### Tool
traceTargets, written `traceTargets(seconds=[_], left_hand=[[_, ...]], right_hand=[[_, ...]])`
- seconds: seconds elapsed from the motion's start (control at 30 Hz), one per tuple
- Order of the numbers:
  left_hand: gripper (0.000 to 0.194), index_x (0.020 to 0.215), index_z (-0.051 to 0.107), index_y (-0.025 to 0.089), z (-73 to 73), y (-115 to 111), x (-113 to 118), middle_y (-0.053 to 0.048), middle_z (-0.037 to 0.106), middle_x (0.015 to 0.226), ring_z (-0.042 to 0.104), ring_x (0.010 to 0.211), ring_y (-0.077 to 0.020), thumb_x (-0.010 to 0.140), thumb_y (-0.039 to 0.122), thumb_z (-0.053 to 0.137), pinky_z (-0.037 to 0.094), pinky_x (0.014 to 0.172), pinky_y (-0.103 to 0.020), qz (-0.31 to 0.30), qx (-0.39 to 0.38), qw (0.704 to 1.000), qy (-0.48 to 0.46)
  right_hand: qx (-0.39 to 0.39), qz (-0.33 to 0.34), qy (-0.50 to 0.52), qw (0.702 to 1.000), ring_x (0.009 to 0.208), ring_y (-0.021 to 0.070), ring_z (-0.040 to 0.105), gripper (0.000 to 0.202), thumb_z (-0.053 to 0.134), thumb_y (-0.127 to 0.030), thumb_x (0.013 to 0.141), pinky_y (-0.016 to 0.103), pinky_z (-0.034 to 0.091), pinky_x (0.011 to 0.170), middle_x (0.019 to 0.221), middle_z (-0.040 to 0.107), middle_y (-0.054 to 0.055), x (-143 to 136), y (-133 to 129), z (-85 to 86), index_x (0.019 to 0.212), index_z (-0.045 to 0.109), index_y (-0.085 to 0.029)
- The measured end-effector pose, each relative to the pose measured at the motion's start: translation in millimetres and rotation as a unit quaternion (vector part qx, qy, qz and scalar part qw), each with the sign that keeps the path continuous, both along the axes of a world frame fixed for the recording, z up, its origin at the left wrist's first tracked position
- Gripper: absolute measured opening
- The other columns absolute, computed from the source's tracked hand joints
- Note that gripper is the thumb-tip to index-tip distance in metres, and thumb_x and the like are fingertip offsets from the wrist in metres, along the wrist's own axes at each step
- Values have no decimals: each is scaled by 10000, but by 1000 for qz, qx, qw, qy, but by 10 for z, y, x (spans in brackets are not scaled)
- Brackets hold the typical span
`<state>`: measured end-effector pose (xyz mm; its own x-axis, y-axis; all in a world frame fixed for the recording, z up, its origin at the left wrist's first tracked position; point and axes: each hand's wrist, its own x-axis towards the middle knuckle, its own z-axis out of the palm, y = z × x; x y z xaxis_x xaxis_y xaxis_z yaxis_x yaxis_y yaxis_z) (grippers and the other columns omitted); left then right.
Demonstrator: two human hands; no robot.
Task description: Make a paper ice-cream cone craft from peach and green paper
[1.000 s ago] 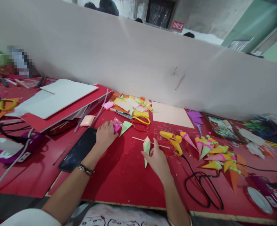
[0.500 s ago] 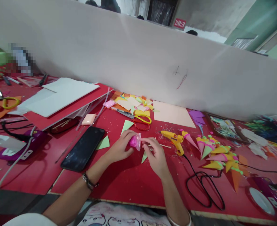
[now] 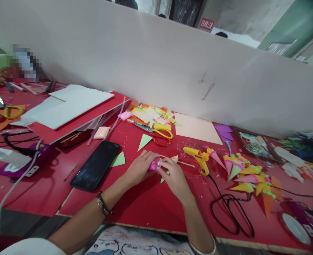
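Note:
Both hands meet over the red table around a small clear plastic packet of bright pink clay [image 3: 154, 165]. My left hand [image 3: 140, 166] is closed round the packet's pink, filled part. My right hand [image 3: 173, 175] pinches its clear plastic end, with the fingers hiding some of it. Just beyond the right hand lies a thin wooden stick [image 3: 186, 164]. A light green paper piece [image 3: 162, 179] shows partly from beneath the right hand. Another green paper piece [image 3: 145, 141] lies beyond the left hand.
A black phone [image 3: 95, 166] lies left of the hands. Scissors [image 3: 156, 131] lie behind them. On the right are a yellow glue gun [image 3: 197, 158] with a looped black cord [image 3: 230, 212] and several small decorated paper cones [image 3: 248, 173]. A white partition [image 3: 158, 67] closes the back.
My right hand has come closer and closed on the packet's clear end, where its fingers were looser before. The packet has tipped and sits slightly lower between the hands.

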<state>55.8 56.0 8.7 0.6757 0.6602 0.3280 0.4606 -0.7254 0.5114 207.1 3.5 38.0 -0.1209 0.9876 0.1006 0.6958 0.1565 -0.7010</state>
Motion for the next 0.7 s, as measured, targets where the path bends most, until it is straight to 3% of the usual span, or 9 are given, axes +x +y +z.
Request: traceTargets(seconds=[0.17, 0.4, 0.53, 0.7], left_hand=[[362, 1102, 417, 130, -38, -18, 17, -100, 516, 985, 430, 887, -221, 789, 294, 498, 393, 760, -338, 14, 31, 999, 13], [414, 1185, 345, 107, -139, -20, 38, -121, 510, 1009, 445, 930, -235, 795, 204, 445, 386, 799, -371, -4, 64, 994, 84], [414, 1207, 337, 120, -153, -40, 92, -118, 522, 993, 455, 918, -233, 800, 153, 403, 419, 739, -342, 31, 64, 991, 116], [395, 1193, 368, 126, -64, -72, 138, -111, 526, 966, 448, 925, -238, 799, 135, 406, 435, 697, -325, 56, 56, 989, 123]], right_hand=[[-30, 30, 44, 998, 734, 143, 519, 164, 469, -276, 806, 248, 397, 636, 815, 568, 25, 7, 4, -45, 867, 598, -195], [-33, 69, 67, 995, 803, 147, 518, 151, 488, -212, 782, 260, 388, 710, 889, 567, 27, -27, 23, -169, 898, 584, -196], [-37, 57, 97, 993, 788, 147, 515, 164, 472, -174, 767, 252, 395, 692, 860, 559, 28, -36, 6, -233, 897, 572, -185], [-16, 18, 138, 990, 665, 127, 477, 95, 453, -162, 752, 223, 387, 598, 725, 509, 3, -97, -38, -192, 769, 546, -174]])
